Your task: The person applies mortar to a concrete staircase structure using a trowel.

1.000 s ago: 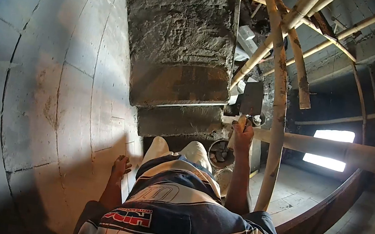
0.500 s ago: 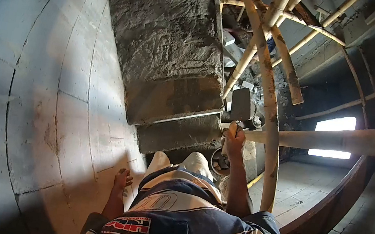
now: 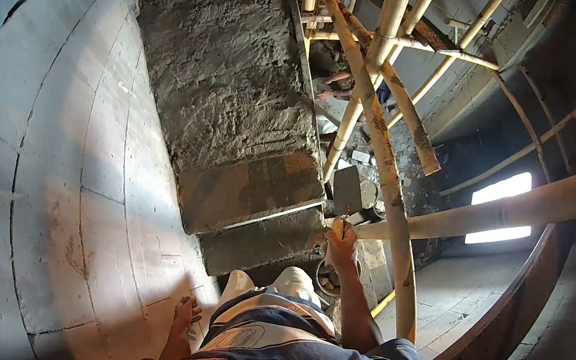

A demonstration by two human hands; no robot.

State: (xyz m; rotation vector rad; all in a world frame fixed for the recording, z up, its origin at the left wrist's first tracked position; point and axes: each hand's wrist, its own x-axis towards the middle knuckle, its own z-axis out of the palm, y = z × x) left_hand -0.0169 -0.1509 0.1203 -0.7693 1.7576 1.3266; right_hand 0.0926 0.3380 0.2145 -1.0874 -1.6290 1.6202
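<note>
My right hand is closed around the handle of a trowel. Its flat, rectangular grey blade extends forward beyond my fist, beside the edge of the cement-coated steps. My left hand hangs low near the pale block wall, its fingers loosely bent and a little apart, with nothing visible in them. A round bucket with lumps inside stands under my right forearm, partly hidden by it.
Bamboo poles cross on the right, and a thick horizontal pole runs close to my right hand. Another person's forearms show below, behind the poles. Rubble lies on the lower floor. Bright light enters through an opening.
The view has tilted and shifted, so the steps and poles sit differently. Another person's forearms have come into sight below. My right hand still grips the trowel.
</note>
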